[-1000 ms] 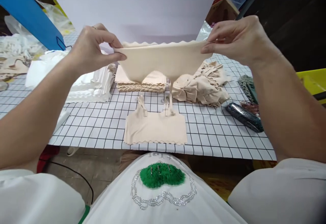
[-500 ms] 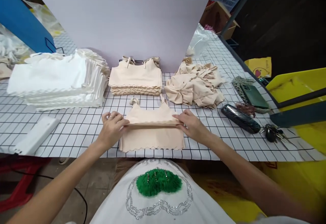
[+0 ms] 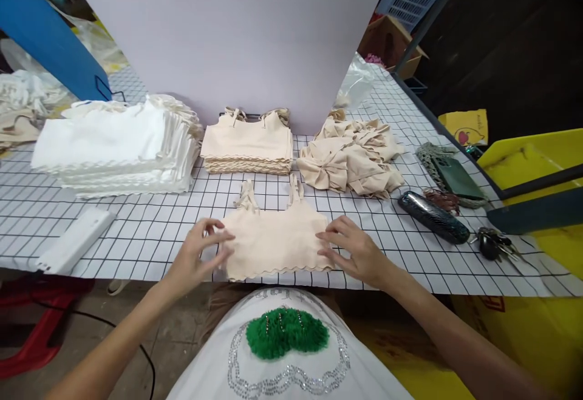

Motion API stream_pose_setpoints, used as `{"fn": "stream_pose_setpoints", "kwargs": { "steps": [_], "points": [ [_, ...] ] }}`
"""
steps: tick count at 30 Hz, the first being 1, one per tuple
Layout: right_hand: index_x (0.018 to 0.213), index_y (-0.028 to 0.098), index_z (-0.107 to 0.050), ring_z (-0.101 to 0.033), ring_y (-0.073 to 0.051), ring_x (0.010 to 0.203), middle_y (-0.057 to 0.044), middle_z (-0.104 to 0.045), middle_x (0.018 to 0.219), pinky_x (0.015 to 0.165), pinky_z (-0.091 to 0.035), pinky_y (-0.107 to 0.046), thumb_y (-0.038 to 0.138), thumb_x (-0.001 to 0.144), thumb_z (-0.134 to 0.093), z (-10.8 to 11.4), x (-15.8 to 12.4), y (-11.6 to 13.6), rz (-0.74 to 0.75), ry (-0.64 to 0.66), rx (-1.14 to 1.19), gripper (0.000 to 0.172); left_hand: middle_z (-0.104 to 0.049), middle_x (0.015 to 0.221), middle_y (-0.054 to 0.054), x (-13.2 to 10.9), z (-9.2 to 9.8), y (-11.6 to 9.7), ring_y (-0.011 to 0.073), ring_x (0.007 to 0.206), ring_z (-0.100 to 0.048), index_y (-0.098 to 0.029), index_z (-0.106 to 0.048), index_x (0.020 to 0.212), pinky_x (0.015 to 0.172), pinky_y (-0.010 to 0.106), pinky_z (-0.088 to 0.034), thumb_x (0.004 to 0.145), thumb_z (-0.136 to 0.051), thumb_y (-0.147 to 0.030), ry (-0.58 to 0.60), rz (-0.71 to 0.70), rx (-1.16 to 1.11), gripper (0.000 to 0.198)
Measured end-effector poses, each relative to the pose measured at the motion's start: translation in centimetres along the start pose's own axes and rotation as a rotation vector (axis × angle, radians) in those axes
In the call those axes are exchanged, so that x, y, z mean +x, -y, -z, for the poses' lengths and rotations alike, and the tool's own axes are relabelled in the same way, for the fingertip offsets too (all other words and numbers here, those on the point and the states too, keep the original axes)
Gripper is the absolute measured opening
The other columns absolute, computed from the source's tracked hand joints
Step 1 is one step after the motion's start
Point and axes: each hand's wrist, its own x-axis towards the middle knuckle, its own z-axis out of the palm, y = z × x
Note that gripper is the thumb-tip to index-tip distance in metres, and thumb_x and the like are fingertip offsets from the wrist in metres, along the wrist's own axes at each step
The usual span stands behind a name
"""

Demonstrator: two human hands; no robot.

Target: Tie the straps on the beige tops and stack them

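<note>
A beige camisole top (image 3: pixel 277 241) lies flat at the table's front edge, its two straps pointing away from me and its scalloped hem towards me. My left hand (image 3: pixel 198 254) rests at its left side, fingers spread with the tips on the fabric. At the opposite side, my right hand (image 3: pixel 353 247) has its fingers apart and the tips over the cloth's edge. Behind the top sits a neat stack of beige tops (image 3: pixel 248 142). To the right of that stack is a crumpled heap of beige tops (image 3: pixel 353 157).
A tall stack of white tops (image 3: pixel 113 145) stands at the left behind a white power strip (image 3: pixel 75 242). On the right lie a black case (image 3: pixel 432 216), keys (image 3: pixel 494 245) and a green phone (image 3: pixel 458 176). A pale panel (image 3: pixel 237 36) rises at the back.
The front panel of the top was folded up, pinched in both hands; now it lies down flat towards me. Both hands have let go and spread their fingers.
</note>
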Motion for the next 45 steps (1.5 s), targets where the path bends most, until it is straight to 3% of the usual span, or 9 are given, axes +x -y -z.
{"fn": "stream_pose_setpoints", "kwargs": {
  "steps": [6, 10, 14, 17, 23, 28, 31, 37, 45],
  "points": [
    [0.096, 0.014, -0.072, -0.055, -0.023, 0.085, -0.01, -0.066, 0.085, 0.075, -0.048, -0.036, 0.02, 0.098, -0.059, -2.9, 8.8, -1.4, 0.088, -0.01, -0.037, 0.014, -0.062, 0.106, 0.009, 7.8, -0.3, 4.3, 0.0265, 0.102, -0.061, -0.023, -0.075, 0.107, 0.09, 0.042, -0.052, 0.087, -0.064, -0.034, -0.004, 0.026, 0.052, 0.025],
    [0.091, 0.013, -0.074, -0.056, -0.025, 0.089, -0.011, -0.069, 0.086, 0.082, -0.049, -0.041, 0.02, 0.096, -0.06, -6.2, 13.3, -1.3, 0.077, 0.104, -0.118, 0.016, -0.064, 0.075, 0.004, 10.6, -1.8, 5.0, 0.0217, 0.076, -0.063, -0.018, -0.067, 0.072, 0.073, 0.034, -0.052, 0.076, -0.07, -0.04, 0.02, 0.267, -0.077, 0.023],
    [0.128, 0.016, -0.066, -0.056, -0.029, 0.123, -0.014, -0.067, 0.129, 0.107, -0.039, -0.056, 0.034, 0.103, -0.052, -8.3, 12.5, 0.4, 0.231, 0.255, -0.123, 0.034, -0.069, 0.068, 0.005, 11.8, -1.3, 5.3, 0.0149, 0.058, -0.06, -0.018, -0.061, 0.073, 0.058, 0.027, -0.048, 0.075, -0.07, -0.042, -0.066, 0.596, -0.619, 0.026],
    [0.158, 0.02, -0.031, -0.027, -0.028, 0.153, -0.013, -0.034, 0.164, 0.122, -0.018, -0.062, 0.051, 0.105, -0.04, -9.4, 9.9, 1.3, 0.38, 0.428, -0.075, 0.062, -0.071, 0.07, 0.008, 12.7, -0.1, 6.4, 0.0128, 0.054, -0.059, -0.015, -0.063, 0.077, 0.056, 0.027, -0.049, 0.078, -0.069, -0.039, -0.077, 0.698, -0.774, 0.024],
    [0.163, 0.018, -0.013, -0.009, -0.028, 0.159, -0.013, -0.015, 0.17, 0.124, -0.001, -0.063, 0.061, 0.102, -0.039, -10.8, 7.9, 0.7, 0.346, 0.598, -0.029, 0.079, -0.073, 0.109, 0.012, 13.1, 1.7, 8.4, 0.0166, 0.08, -0.064, -0.015, -0.066, 0.106, 0.076, 0.034, -0.053, 0.081, -0.067, -0.024, -0.345, 0.484, -0.512, 0.027],
    [0.163, 0.02, -0.013, -0.007, -0.028, 0.159, -0.013, -0.014, 0.169, 0.124, 0.0, -0.064, 0.06, 0.101, -0.042, -10.7, 8.4, 0.7, 0.333, 0.615, -0.027, 0.079, -0.075, 0.095, 0.006, 12.7, 0.9, 7.0, 0.0208, 0.089, -0.065, -0.02, -0.075, 0.089, 0.08, 0.033, -0.05, 0.081, -0.066, -0.029, -0.035, 0.134, -0.212, 0.015],
    [0.163, 0.021, -0.012, -0.007, -0.029, 0.159, -0.013, -0.015, 0.169, 0.124, -0.003, -0.065, 0.06, 0.101, -0.042, -10.6, 8.3, 0.7, 0.334, 0.608, -0.021, 0.078, -0.068, 0.068, 0.004, 13.0, -0.8, 6.4, 0.0198, 0.067, -0.061, -0.019, -0.069, 0.067, 0.067, 0.032, -0.047, 0.082, -0.068, -0.042, 0.053, 0.296, -0.023, 0.028],
    [0.163, 0.021, -0.014, -0.006, -0.029, 0.159, -0.012, -0.012, 0.17, 0.122, -0.001, -0.067, 0.061, 0.101, -0.04, -10.8, 8.3, 0.7, 0.33, 0.619, -0.031, 0.078, -0.07, 0.075, 0.004, 13.4, -4.2, 6.5, 0.0215, 0.075, -0.064, -0.02, -0.064, 0.063, 0.071, 0.032, -0.048, 0.072, -0.074, -0.025, -0.079, 0.369, 0.057, 0.014],
    [0.162, 0.021, -0.015, -0.005, -0.03, 0.159, -0.012, -0.012, 0.17, 0.122, -0.003, -0.069, 0.06, 0.102, -0.037, -9.9, 8.5, 1.2, 0.319, 0.633, -0.001, 0.075, -0.067, 0.108, 0.007, 14.6, -2.4, 8.7, 0.0204, 0.091, -0.065, -0.018, -0.069, 0.103, 0.086, 0.035, -0.053, 0.079, -0.057, -0.012, -0.158, 0.226, 0.059, 0.027]
  ]
}}
